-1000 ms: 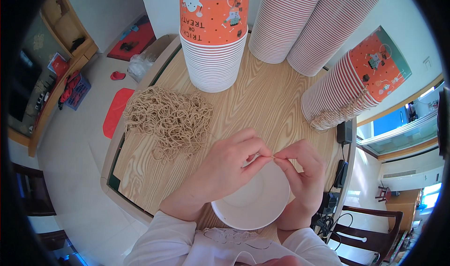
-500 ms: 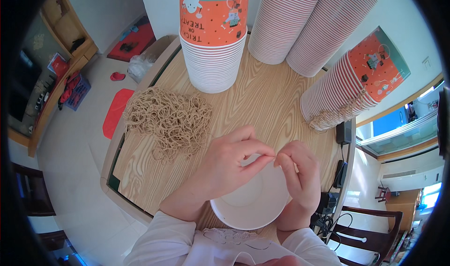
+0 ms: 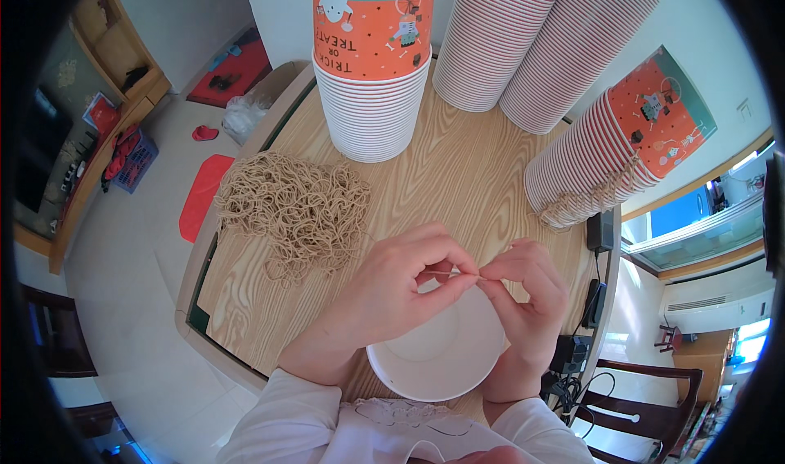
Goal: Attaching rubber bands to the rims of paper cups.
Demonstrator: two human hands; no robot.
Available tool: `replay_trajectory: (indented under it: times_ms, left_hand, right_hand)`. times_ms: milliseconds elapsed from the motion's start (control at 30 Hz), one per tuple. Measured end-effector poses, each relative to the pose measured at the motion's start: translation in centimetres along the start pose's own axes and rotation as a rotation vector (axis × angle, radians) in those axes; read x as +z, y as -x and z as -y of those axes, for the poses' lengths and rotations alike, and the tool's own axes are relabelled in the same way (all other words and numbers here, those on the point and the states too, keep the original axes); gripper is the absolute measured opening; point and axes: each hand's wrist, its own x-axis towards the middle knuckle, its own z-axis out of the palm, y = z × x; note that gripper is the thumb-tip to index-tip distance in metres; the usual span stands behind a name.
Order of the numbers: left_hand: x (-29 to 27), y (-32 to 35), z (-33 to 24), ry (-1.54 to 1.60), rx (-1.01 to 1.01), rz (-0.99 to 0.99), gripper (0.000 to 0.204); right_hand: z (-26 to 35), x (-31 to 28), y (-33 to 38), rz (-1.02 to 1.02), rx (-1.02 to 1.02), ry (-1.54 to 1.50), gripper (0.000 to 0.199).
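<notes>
Left hand and right hand, each pinched closed on thin twine strand by white paper bucket, best want light, even tension.

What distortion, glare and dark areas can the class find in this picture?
Head view: the table's edges curve, fisheye-style; head view: bright glare streaks the floor at right, and the corners go black; head view: the string pile looks fairly sharp.

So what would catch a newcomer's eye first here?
Probably the leftmost cup stack, orange and green on top, at the far side of the table. Then tangled tan string, heaped on the left. Nearer, the left hand and right hand pinch a thin strand near a white container.
</notes>
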Motion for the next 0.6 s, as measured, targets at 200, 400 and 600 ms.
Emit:
replay_trajectory:
  times_ms: [200,400,600]
  left_hand:
    - [0.07,0.19,0.51,0.02,0.002,-0.019,0.009]
    - [0.13,0.13,0.35,0.018,0.003,-0.016,0.007]
    - [0.19,0.08,0.29,0.02,0.015,-0.028,0.008]
  right_hand:
    - [0.29,0.39,0.02,-0.013,0.039,-0.008,0.022]
    - [0.28,0.36,0.03,-0.019,0.014,0.0,0.024]
    - [-0.08,0.27,0.0,0.005,-0.004,0.013,0.025]
